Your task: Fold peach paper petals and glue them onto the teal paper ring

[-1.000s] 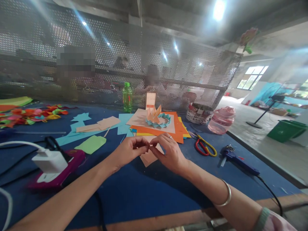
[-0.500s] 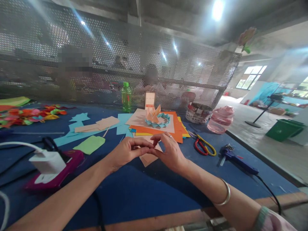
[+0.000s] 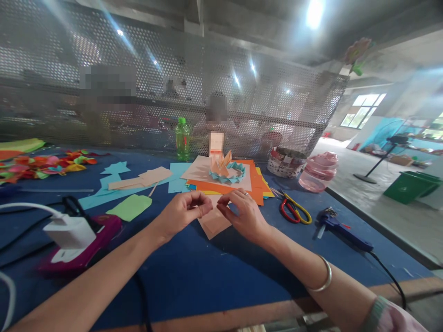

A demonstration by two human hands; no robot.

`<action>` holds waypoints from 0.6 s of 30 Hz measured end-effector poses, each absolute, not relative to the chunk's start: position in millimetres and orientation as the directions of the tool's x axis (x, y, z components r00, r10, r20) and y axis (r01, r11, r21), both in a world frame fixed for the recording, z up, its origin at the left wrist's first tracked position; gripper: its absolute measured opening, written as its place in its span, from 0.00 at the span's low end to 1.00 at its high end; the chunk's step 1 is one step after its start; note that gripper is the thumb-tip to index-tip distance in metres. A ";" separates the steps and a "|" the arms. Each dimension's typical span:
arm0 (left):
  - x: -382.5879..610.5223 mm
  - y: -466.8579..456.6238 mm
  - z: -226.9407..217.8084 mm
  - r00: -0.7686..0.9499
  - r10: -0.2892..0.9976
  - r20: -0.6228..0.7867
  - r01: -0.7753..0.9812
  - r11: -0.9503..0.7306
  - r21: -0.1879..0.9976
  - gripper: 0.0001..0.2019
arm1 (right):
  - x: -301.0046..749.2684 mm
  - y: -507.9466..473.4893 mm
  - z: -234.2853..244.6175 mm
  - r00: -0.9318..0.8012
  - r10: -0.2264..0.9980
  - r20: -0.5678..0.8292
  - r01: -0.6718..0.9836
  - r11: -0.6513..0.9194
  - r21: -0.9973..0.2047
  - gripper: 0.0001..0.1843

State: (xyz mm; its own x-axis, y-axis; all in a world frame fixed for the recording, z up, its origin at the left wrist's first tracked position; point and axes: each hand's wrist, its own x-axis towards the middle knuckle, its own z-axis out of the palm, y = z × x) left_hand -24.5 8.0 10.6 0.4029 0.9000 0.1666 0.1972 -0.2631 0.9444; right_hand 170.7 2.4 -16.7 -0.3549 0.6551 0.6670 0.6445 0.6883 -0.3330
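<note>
My left hand (image 3: 188, 210) hovers above the table with thumb and fingertips pinched together. Facing it across a small gap, my right hand (image 3: 244, 214) also has its thumb and index finger pinched. Whatever either pinch holds, if anything, is too small to make out. Below the fingertips lies a peach paper sheet (image 3: 212, 227), partly covered by my hands. Just beyond them, a folded-paper ring in light blue (image 3: 238, 173) with peach folded points (image 3: 223, 166) rests on a stack of peach, orange (image 3: 255, 196) and yellow paper.
Scissors (image 3: 292, 210) and a blue glue gun (image 3: 346, 233) lie to the right. Behind them are a woven basket (image 3: 285, 163) and a pink bottle (image 3: 318, 173). At left sit a power strip (image 3: 78, 258), green paper (image 3: 130, 207) and colourful paper pieces (image 3: 44, 166). A green bottle (image 3: 182, 140) stands by the mesh.
My hands, whose fingertips met half a second ago, have drawn slightly apart. The left has shifted left, showing more of the peach sheet below.
</note>
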 end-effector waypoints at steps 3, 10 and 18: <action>-26.8 13.3 8.2 0.272 0.934 0.230 0.318 -0.313 0.895 0.11 | 172.3 6.3 -20.9 -0.394 0.699 0.596 0.663 0.665 -0.343 0.01; -32.5 25.8 -7.6 0.260 0.926 0.274 0.482 -0.370 0.794 0.08 | 164.6 -2.4 -25.5 -0.537 0.716 0.446 0.650 0.688 -0.322 0.12; -31.4 25.6 -9.0 0.288 0.923 0.255 0.508 -0.373 0.777 0.08 | 164.8 -1.9 -32.6 -0.542 0.762 0.354 0.723 0.638 -0.266 0.18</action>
State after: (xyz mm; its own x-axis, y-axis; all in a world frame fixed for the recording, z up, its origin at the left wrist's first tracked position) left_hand -31.4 25.6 -9.0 0.2876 0.9232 0.2551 0.5075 -0.3728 0.7768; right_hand 164.8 -1.9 -32.6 -0.5418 0.7621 0.3545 0.7230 0.6377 -0.2658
